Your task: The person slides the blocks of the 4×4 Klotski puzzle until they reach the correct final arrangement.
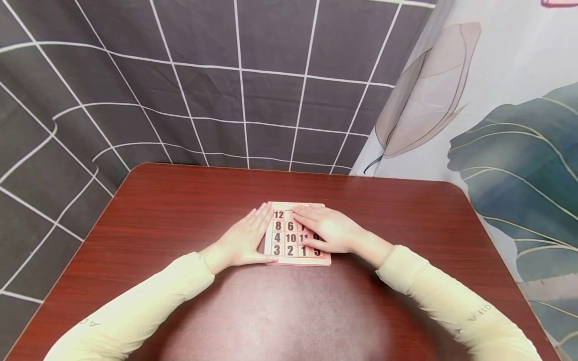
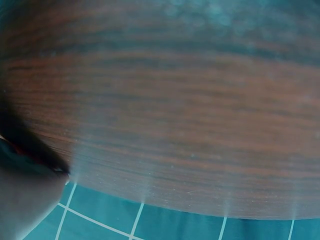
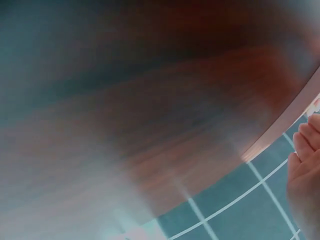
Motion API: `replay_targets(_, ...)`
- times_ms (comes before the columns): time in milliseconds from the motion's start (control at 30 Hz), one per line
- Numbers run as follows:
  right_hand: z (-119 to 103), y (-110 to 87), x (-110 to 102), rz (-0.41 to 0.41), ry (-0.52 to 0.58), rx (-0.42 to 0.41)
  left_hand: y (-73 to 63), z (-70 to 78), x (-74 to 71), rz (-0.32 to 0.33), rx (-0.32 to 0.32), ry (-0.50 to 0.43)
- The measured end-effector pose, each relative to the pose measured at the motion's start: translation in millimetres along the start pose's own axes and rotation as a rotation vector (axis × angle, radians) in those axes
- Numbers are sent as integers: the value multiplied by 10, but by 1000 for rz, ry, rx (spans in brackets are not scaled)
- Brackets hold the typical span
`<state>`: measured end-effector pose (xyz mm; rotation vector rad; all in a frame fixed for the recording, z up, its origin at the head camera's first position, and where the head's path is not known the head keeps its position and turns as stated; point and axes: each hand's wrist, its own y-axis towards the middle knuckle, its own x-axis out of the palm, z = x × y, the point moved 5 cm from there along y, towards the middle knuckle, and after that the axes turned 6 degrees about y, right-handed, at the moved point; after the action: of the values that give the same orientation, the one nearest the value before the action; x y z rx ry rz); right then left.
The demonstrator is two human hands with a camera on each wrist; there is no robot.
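A pale number sliding puzzle lies flat on the table, with dark numerals on square tiles. Row starts of 12, 8, 4 and 3 run down its left side, and a bare slot shows right of the 12. Along the puzzle's left edge rest the straight fingers of my left hand, its thumb stretched to the near left corner. My right hand lies over the right side, fingertips on the upper tiles near the slot and thumb around the 11. Its palm hides several right-hand tiles. In the right wrist view, part of the right hand shows beside the puzzle's side.
The reddish-brown wooden table has rounded far corners and a glossy glare near its front. A dark grid-patterned curtain hangs behind it and on the left. A white leaf-patterned curtain hangs at the right.
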<state>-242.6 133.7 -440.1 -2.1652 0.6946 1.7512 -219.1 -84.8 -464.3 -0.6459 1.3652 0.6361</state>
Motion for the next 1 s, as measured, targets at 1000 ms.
replay_targets(1000, 6, -18, -6, -21, 16, 23, -3, 9, -18, -8, -2, 12)
